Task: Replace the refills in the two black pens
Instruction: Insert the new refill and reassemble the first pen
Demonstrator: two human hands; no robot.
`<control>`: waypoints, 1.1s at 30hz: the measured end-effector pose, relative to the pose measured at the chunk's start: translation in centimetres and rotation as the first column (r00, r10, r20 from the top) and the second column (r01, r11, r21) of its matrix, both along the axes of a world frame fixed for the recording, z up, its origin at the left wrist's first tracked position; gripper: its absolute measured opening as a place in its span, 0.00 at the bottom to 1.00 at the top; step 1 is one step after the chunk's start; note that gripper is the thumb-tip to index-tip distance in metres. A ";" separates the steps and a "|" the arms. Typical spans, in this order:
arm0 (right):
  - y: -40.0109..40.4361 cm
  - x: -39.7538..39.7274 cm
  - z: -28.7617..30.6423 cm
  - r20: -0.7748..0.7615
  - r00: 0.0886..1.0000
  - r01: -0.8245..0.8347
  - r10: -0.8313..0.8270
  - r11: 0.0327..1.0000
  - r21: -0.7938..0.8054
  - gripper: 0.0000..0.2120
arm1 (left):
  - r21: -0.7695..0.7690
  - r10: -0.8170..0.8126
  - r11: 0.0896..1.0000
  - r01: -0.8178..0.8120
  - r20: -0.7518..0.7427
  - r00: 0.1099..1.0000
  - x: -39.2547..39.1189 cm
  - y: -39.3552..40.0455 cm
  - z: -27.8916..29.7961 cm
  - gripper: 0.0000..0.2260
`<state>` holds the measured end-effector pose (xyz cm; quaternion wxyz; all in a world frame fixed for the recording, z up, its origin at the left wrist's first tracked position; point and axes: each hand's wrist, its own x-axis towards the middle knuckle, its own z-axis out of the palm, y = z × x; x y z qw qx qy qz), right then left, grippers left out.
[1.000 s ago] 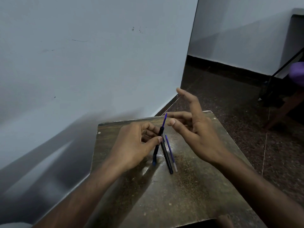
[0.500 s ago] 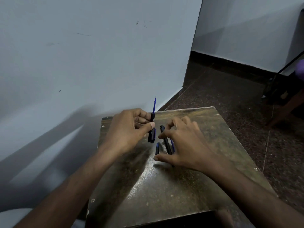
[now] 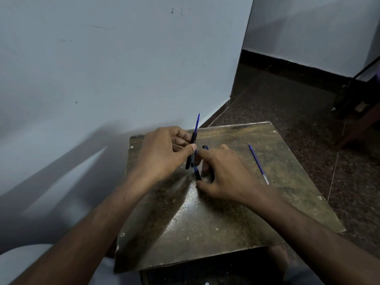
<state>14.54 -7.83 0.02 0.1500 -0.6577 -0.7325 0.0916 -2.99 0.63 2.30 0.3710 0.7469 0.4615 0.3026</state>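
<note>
Mid-frame, a pen barrel (image 3: 191, 150) with refill (image 3: 197, 122) protruding was gripped by the left hand (image 3: 162, 153) — unfinished. A second pen (image 3: 207, 161) was pinched on the table (image 3: 226, 212) by the right hand (image 3: 224, 175); a loose refill (image 3: 258, 163) lay right.

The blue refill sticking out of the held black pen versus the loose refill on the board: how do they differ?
The blue refill stands near upright, partly inside the black pen gripped by the left hand; the loose refill lies flat on the board, fully exposed, untouched, right of the right hand. Both are thin and blue.
</note>
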 end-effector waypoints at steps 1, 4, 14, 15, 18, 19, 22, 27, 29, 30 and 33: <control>0.0 0.0 0.1 -0.037 0.999 -0.023 0.023 1.000 0.007 0.10 | 0.000 0.006 1.000 -0.006 0.002 1.000 0.0 0.0 0.0 0.09; 0.2 0.7 0.5 -0.200 0.980 -0.016 0.021 1.000 0.026 0.06 | 0.002 0.018 1.000 -0.018 0.008 1.000 0.0 0.1 0.1 0.08; 0.6 5.6 4.5 -0.959 0.282 0.387 -0.014 0.917 0.100 0.04 | 0.037 -0.090 0.995 0.093 -0.092 0.992 0.9 -1.6 0.0 0.06; 0.6 5.7 4.6 -0.964 0.266 0.387 -0.011 0.917 0.096 0.05 | 0.037 -0.102 0.994 0.106 -0.095 0.990 1.0 -1.8 0.0 0.05; 0.6 5.5 4.4 -0.951 0.307 0.360 -0.038 0.930 0.079 0.05 | 0.035 -0.129 0.991 0.133 -0.102 0.986 1.4 -2.0 0.0 0.06; 0.6 5.4 4.3 -0.947 0.319 0.347 -0.047 0.935 0.071 0.06 | 0.036 -0.134 0.990 0.139 -0.111 0.985 1.5 -2.1 0.0 0.06; 0.6 5.3 4.1 -0.936 0.344 0.322 -0.068 0.945 0.049 0.07 | 0.037 -0.149 0.987 0.155 -0.132 0.980 1.5 -2.2 0.0 0.07; 0.5 5.4 4.1 -0.920 0.382 0.293 -0.087 0.956 0.032 0.06 | 0.042 -0.156 0.986 0.164 -0.146 0.977 1.3 -2.2 0.0 0.07; 0.5 5.4 4.1 -0.911 0.403 0.277 -0.089 0.960 0.028 0.07 | 0.043 -0.156 0.985 0.165 -0.153 0.976 1.2 -2.2 0.0 0.06; 0.4 5.4 4.1 -0.907 0.411 0.276 -0.091 0.961 0.029 0.08 | 0.044 -0.156 0.985 0.165 -0.156 0.975 1.2 -2.2 0.0 0.06; 0.5 5.2 4.1 -0.910 0.404 0.312 -0.095 0.949 0.040 0.08 | 0.047 -0.158 0.985 0.168 -0.158 0.975 1.2 -2.2 0.0 0.06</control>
